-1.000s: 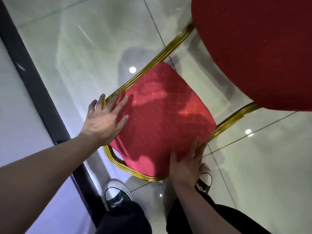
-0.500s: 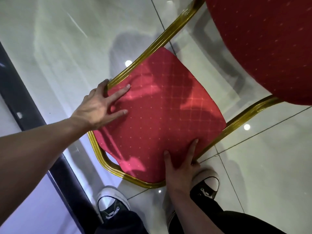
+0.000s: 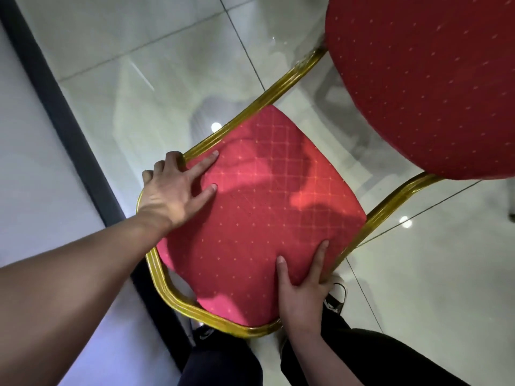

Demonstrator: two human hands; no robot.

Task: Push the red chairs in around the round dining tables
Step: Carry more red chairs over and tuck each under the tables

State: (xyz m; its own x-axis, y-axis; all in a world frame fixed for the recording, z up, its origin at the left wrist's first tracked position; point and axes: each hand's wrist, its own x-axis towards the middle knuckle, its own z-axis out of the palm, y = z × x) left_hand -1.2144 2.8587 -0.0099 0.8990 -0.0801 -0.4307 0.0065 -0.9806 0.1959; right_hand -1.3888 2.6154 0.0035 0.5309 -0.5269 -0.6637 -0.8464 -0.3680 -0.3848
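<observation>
a person's left hand [image 3: 172, 190] grips the left side of a red padded chair backrest with a gold dotted pattern [image 3: 262, 215], its thumb and forefinger spread flat on the fabric and the other fingers curled over the ribbed gold metal frame [image 3: 164, 277]. the right hand [image 3: 303, 291] holds the lower right edge of the same backrest, two fingers pressed on the fabric while the rest wrap behind the edge. seen from straight above, the red chair stands on a glossy pale tiled floor [image 3: 145, 79], its round red seat cushion [image 3: 426, 82] filling the upper right. a dark strip [image 3: 61, 107] runs diagonally along the floor at left, beside a pale panel [image 3: 30, 168]. black trouser legs [image 3: 223, 363] and a black-and-white sneaker [image 3: 335, 298] show below the frame.
</observation>
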